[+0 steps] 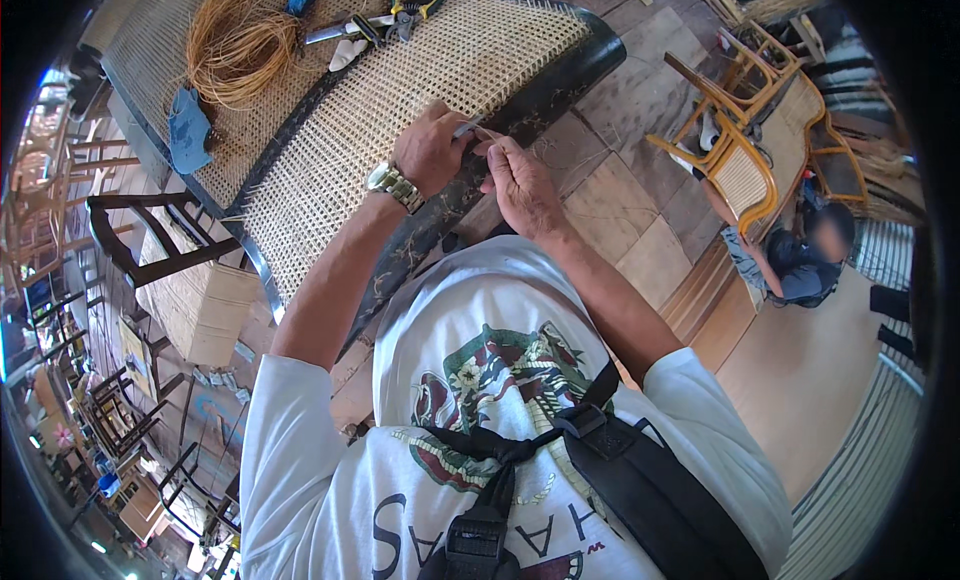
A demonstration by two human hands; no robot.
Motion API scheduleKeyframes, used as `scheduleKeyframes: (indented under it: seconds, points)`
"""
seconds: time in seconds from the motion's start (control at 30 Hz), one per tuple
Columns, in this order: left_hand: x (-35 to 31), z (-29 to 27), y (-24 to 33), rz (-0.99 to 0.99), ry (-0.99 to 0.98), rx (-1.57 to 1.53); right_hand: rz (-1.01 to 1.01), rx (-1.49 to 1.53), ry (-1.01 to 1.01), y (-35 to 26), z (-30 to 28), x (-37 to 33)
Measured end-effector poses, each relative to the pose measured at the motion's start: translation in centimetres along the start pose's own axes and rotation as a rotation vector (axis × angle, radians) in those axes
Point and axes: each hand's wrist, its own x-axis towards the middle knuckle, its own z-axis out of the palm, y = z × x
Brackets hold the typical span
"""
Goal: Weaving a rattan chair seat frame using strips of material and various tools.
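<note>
My left hand [430,152], with a metal watch on its wrist, is closed over the near edge of a woven cane panel [350,170] in a dark frame. A thin grey blade-like tool [468,127] sticks out from its fingers. Just to the right, my right hand [524,188] pinches a pale cane strand [487,133] between thumb and fingers, close to the tool's tip. Both hands are almost touching, above the frame's wide black rail [540,92]. The fingertips partly hide the strand and the tool's grip.
On the panel's far part lie a coil of brown cane strands [240,55], yellow-handled cutters [405,22] and a blue cloth [188,130]. A dark chair frame [150,242] stands at left. On the right, a person [808,260] sits by a wooden chair [745,185].
</note>
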Motion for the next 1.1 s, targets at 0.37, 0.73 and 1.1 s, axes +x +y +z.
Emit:
scheduleKeyframes:
  seconds: [0.37, 0.73, 1.1]
  points:
    - [0.3, 0.0, -0.9, 0.159, 0.104, -0.01, 0.096, 0.184, 0.053, 0.8, -1.2, 0.5]
    - [3.3, -2.8, 0.6, 0.324, -0.339, 0.32, 0.366, 0.199, 0.628, 13.0, -15.6, -9.1]
    - [5.6, -4.1, -2.6, -0.307, -0.55, -0.407, 0.62, 0.274, 0.758, 14.2, -17.6, -18.7]
